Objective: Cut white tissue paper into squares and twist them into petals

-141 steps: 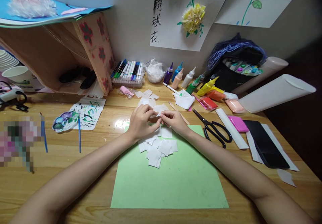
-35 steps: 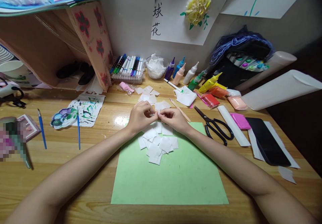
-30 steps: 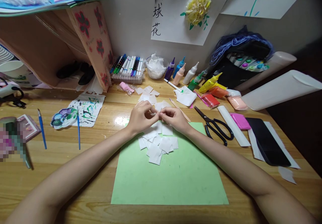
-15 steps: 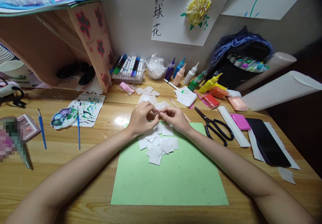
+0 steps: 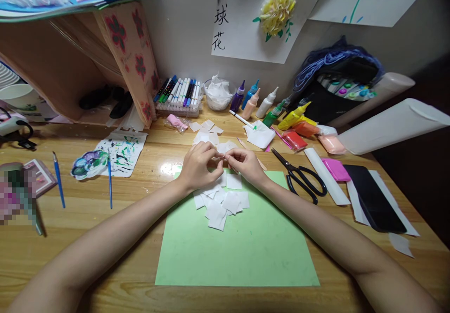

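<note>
My left hand [image 5: 201, 165] and my right hand [image 5: 245, 164] meet fingertip to fingertip above the far edge of a green sheet of paper [image 5: 239, 257]. Thumbs and forefingers are pinched on a tiny pale sliver, which looks like a small piece of white paper; the fingers hide most of it. Just below my hands, several white paper squares [image 5: 217, 212] lie in a loose, overlapping heap on the green sheet. More white squares [image 5: 206, 137] rest on the wooden table beyond my fingers. Black-handled scissors [image 5: 298, 175] lie right of my right wrist.
Behind my hands stand a bowl of white tissue [image 5: 218, 93], a marker set [image 5: 181, 95] and several paint bottles [image 5: 267, 103]. A phone [image 5: 376, 198] lies at the right. Paintbrushes [image 5: 110, 182] and a paint-stained paper [image 5: 128, 153] lie left. A pink box [image 5: 130, 64] stands back left.
Both hands stay in nearly the same place, still pinched. The fingertips have shifted slightly, and less of the pale sliver shows between them. Everything else looks the same.
</note>
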The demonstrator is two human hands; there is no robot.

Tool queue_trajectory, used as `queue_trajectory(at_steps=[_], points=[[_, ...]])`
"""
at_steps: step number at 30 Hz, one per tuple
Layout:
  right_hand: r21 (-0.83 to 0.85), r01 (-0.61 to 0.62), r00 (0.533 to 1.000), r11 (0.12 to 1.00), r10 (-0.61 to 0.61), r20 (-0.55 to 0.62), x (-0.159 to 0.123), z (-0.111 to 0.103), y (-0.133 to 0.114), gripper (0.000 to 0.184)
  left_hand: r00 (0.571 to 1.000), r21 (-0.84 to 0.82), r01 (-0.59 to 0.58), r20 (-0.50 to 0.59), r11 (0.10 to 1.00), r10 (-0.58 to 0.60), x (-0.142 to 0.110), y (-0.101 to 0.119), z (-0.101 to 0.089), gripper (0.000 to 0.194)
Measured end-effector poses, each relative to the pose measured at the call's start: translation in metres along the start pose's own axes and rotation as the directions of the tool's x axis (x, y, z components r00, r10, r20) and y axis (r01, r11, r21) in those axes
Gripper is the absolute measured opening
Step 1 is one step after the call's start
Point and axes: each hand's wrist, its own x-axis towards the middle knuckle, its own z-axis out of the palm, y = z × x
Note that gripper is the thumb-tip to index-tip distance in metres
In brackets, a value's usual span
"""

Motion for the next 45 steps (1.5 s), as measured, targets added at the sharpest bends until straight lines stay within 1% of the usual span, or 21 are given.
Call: queue_trajectory(at_steps=[6,12,26,32,35,40,45], points=[[-0.025,0.016,1.0,1.0,-0.016,0.006,-0.0001,-0.0008,0.0007,0.026,1.0,0.005,0.001,-0.018,1.0,-0.001,0.0,0.0002,0.0003,0.01],[-0.002,0.013,1.0,1.0,-0.013,0.026,-0.0008,-0.0011,-0.0005,0.026,0.999,0.009,0.01,-0.044,1.0,-0.01,-0.0008,-0.0015,0.0023,0.011],[-0.015,0.014,1.0,1.0,-0.014,-0.003,0.0006,-0.0003,0.003,0.029,0.997,0.107,-0.069,-0.033,0.992,0.072,-0.0023,-0.0001,0.0026,0.011],[0.002,0.009,1.0,1.0,-0.009,0.001,0.0003,0.0007,0.0026,0.029,0.992,0.183,-0.117,-0.026,0.976,0.124,-0.0018,0.0028,0.0007,0.014],[-0.032,0.033,0.999,0.999,-0.032,0.008,-0.0002,0.001,0.0007,0.024,0.992,0.185,-0.109,-0.045,0.977,0.119,-0.0021,0.0022,0.0012,0.017],[-0.126,0.059,0.998,0.99,-0.057,0.021,-0.0013,0.001,-0.0027,0.018,0.995,0.153,-0.067,-0.064,0.986,0.077,-0.0031,0.0007,0.0027,0.017],[-0.133,0.077,0.997,0.988,-0.072,0.042,-0.0018,0.0014,-0.0033,0.017,0.995,0.15,-0.051,-0.077,0.987,0.063,-0.0028,0.0013,0.0026,0.018]])
